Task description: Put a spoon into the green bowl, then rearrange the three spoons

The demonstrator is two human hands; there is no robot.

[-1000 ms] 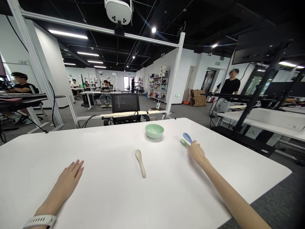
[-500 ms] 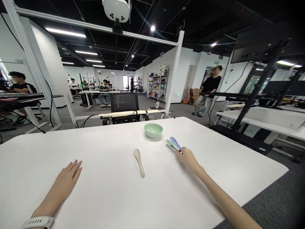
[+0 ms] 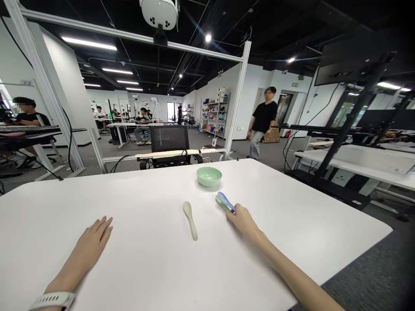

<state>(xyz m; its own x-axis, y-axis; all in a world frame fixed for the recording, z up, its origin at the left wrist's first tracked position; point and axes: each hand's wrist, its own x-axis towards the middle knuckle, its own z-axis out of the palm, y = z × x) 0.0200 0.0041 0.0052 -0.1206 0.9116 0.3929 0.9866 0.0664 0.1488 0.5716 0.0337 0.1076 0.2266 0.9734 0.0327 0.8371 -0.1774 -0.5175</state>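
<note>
My right hand (image 3: 244, 221) is closed on the handles of a blue spoon (image 3: 225, 199) and a green spoon (image 3: 221, 204), their bowls pointing away to the upper left. A small dark red patch shows at my fingertips; what it is I cannot make out. A beige spoon (image 3: 190, 220) lies on the white table, left of my right hand. Beyond the spoons stands a light green bowl (image 3: 209, 176), upright, its inside looking bare. My left hand (image 3: 90, 242) rests palm down on the table at the left, fingers stretched out, holding nothing.
The white table (image 3: 142, 259) fills the foreground. A metal frame (image 3: 236, 99) rises behind its far edge, near a black mesh chair (image 3: 169, 139). To the right is another desk (image 3: 363, 166) with a dark stand. A person (image 3: 264, 119) walks in the background.
My right hand has moved left with the blue and green spoons, closer to the beige spoon. My left hand stays put. The person in the background has walked left.
</note>
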